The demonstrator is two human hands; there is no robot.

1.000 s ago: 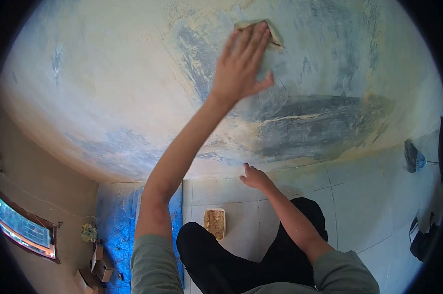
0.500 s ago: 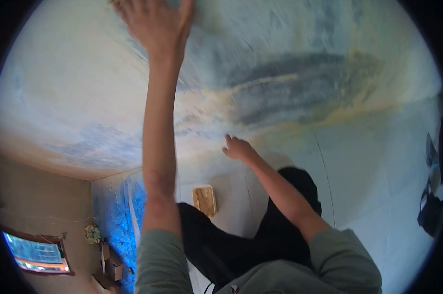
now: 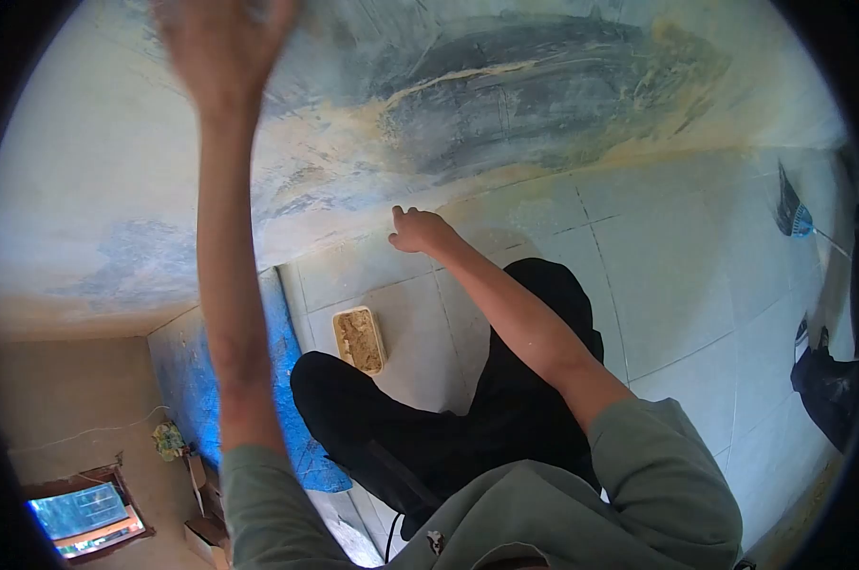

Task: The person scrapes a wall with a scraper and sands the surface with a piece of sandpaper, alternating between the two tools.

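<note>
My left hand (image 3: 222, 47) reaches up over the pale wall (image 3: 97, 142) at the top left. It is blurred, with its thumb held apart from the other fingers; the fingertips run out of view, and nothing shows in it. Low by the wall's bottom edge is my right hand (image 3: 418, 231), its fingers loosely bent and apart, with no object visible in it. Grey and yellowish smears (image 3: 515, 104) cover the wall above that hand. A rectangular tub (image 3: 359, 340) of brown paste stands on the floor, below and left of my right hand.
Grey tiles (image 3: 671, 285) make up the floor. Blue sheeting (image 3: 301, 432) lies at the left, near cardboard boxes (image 3: 204, 532) and a window (image 3: 89, 518). At the right are a blue-headed broom (image 3: 800, 223) and a black bag (image 3: 823, 389).
The view has shifted, bringing the broom into clearer sight and moving the tub left in the picture. Both hands appear further left and higher; my left hand is more blurred.
</note>
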